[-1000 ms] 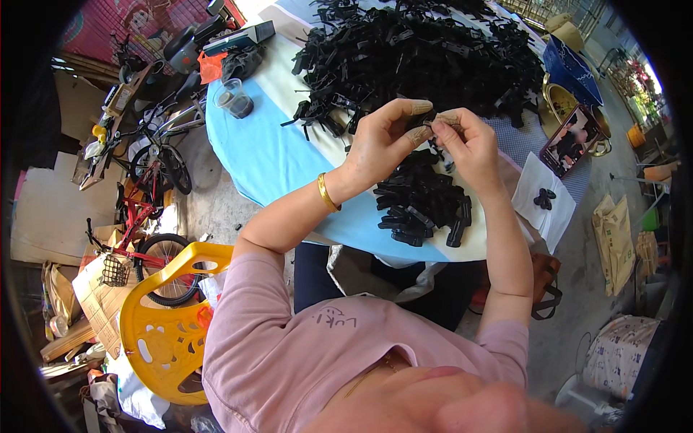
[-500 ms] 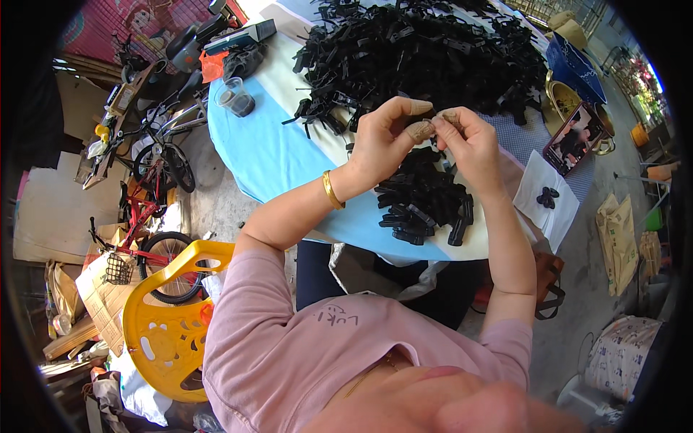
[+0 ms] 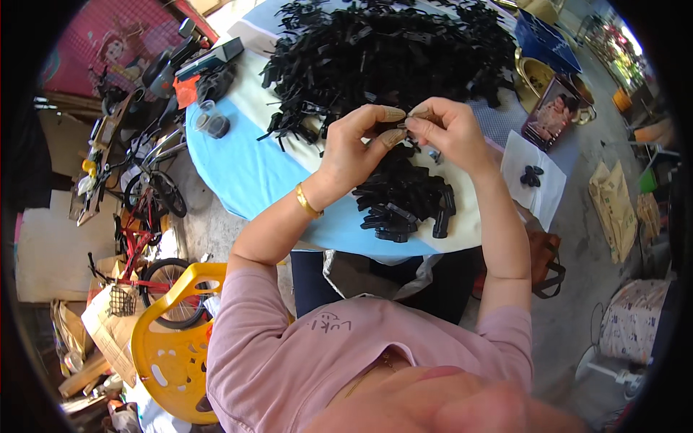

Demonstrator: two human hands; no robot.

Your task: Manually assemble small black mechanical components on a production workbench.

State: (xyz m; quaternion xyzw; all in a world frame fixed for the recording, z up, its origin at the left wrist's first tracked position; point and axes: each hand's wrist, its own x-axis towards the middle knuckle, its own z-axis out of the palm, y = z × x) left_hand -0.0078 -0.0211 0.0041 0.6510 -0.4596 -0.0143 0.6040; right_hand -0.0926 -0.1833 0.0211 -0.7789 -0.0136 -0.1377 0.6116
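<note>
Above the table's near side, my left hand (image 3: 351, 148) and my right hand (image 3: 452, 136) meet at the fingertips, with tan coverings on several of the fingers. Both are closed in a pinch on something too small to make out. A gold bangle (image 3: 306, 202) circles my left wrist. Below the hands lies a small pile of black plastic pieces (image 3: 404, 195). Just beyond them spreads a large heap of black plastic parts (image 3: 390, 54), many with thin strips sticking out.
A light blue and cream cloth (image 3: 231, 166) covers the round table. At its right are a phone (image 3: 552, 114), white paper (image 3: 552, 189) with small black pieces (image 3: 532, 175), a gold-coloured pot (image 3: 535, 72) and blue basket (image 3: 545, 36). Clear plastic cups (image 3: 213, 123) stand left, beyond a yellow chair (image 3: 170, 361).
The view has shifted, so the table and heap sit further left and slightly higher. Both hands stay pinched together, their fingertips a little rearranged.
</note>
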